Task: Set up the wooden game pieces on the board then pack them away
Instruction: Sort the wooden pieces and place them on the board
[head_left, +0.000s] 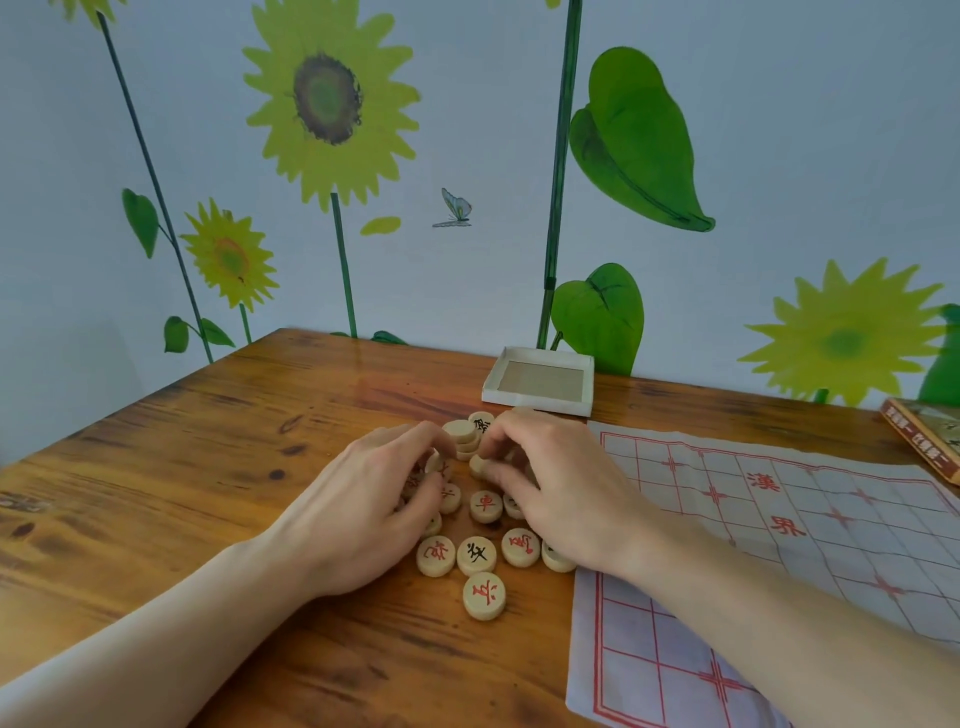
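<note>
Sorting: both hands work in a heap of round pale wooden game pieces (476, 555) with red or black characters, lying on the brown wooden surface (208, 441) just left of the board.
Left hand: the left hand (374, 499) lies over the left side of the heap, fingers curled down among the discs; whether it grips one, I cannot tell.
Right hand: the right hand (550, 488) curls at the top of the heap, thumb and forefinger pinching a single pale disc (479, 464).
Small stack: a few discs (462, 439) sit piled between the two hands, at the far end of the heap.
Board: the white cloth game board with red grid lines (779, 545) is spread flat to the right and carries no pieces.
Box: a shallow white cardboard box tray (537, 381) stands open and empty beyond the heap, near the wall.
Lid: a printed box lid (922, 441) shows at the right edge.
Progress: judged early; the board is laid out, but no piece is placed, so the whole set-up and the packing away remain.
</note>
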